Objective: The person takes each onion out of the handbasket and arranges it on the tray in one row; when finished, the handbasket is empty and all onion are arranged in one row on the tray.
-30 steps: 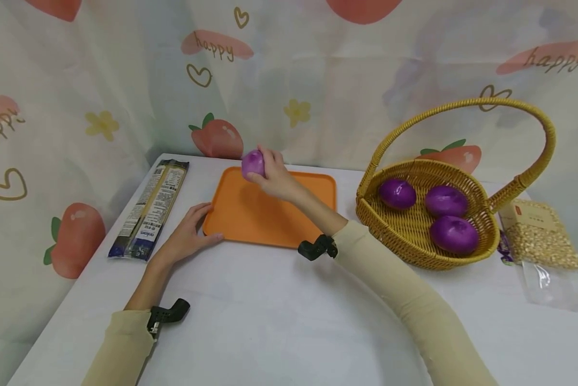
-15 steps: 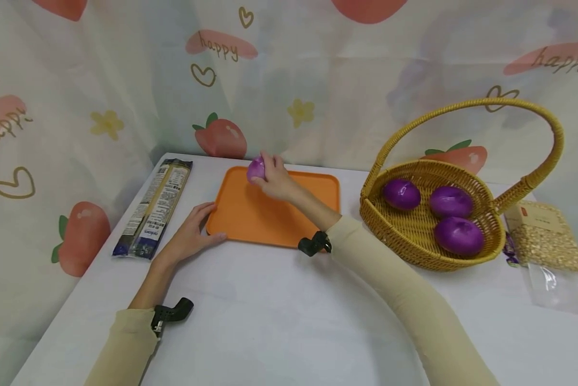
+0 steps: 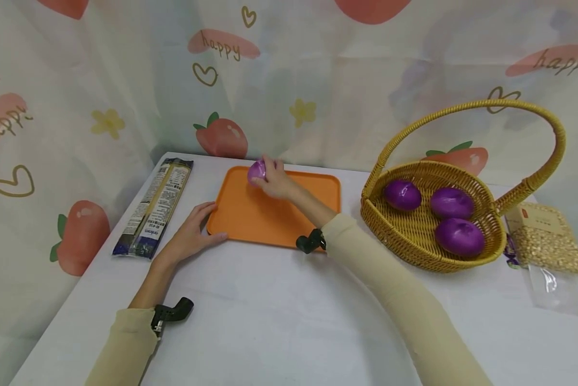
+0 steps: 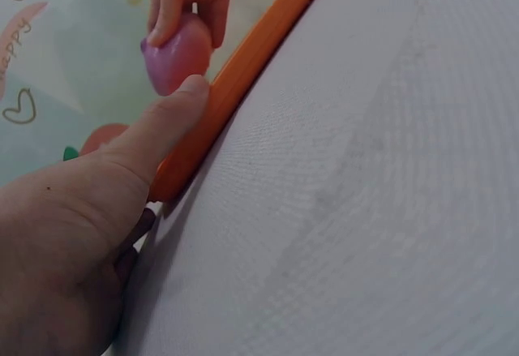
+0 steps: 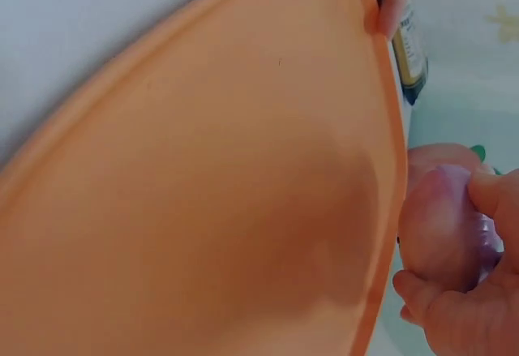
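Observation:
My right hand (image 3: pixel 276 179) grips a glossy purple onion (image 3: pixel 256 171) over the far left part of an orange tray (image 3: pixel 269 220). The right wrist view shows thumb and fingers curled round the onion (image 5: pixel 442 226), close above the tray's far rim. At the tray's near left corner rests my left hand (image 3: pixel 192 233), fingers spread along the left edge and thumb at the front edge. Its thumb (image 4: pixel 174 121) lies against the orange rim (image 4: pixel 243 72) in the left wrist view, while the other fingers are mostly hidden there.
To the right stands a wicker basket (image 3: pixel 399 249) with a tall handle, holding several purple onions (image 3: pixel 459 237). Beside it lie a bag of pale grains (image 3: pixel 549 236) and a small purple wrapper (image 3: pixel 511 251). A long noodle packet (image 3: pixel 154 209) lies left of the tray. A printed curtain hangs behind the table.
The right hand has lowered the onion slightly toward the tray and shifted a little right, partly with the camera's own shift. The left hand keeps its place at the tray's corner.

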The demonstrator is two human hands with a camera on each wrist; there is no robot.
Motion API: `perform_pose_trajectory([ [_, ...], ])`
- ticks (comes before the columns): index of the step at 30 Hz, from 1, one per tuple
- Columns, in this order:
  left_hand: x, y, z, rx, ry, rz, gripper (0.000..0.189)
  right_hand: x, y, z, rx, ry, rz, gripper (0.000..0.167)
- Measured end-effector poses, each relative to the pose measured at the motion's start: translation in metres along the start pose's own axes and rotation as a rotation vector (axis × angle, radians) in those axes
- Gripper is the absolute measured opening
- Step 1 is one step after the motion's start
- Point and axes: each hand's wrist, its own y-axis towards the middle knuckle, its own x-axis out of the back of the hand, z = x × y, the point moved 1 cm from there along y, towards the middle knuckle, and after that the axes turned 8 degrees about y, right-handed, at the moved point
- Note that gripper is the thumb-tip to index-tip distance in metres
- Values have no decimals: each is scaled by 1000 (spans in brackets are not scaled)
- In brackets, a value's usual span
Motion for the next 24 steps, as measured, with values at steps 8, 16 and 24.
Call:
perform_pose_trajectory([
  [8, -1, 2, 4, -10, 21, -12, 89, 3, 8, -13, -39, 43, -23, 76],
  [16, -1, 2, 3, -1, 17, 0, 89, 6, 10, -19, -51, 23, -10, 80],
  [24, 0, 2, 0, -1, 11, 4, 88, 4, 12, -17, -56, -1, 3, 77],
])
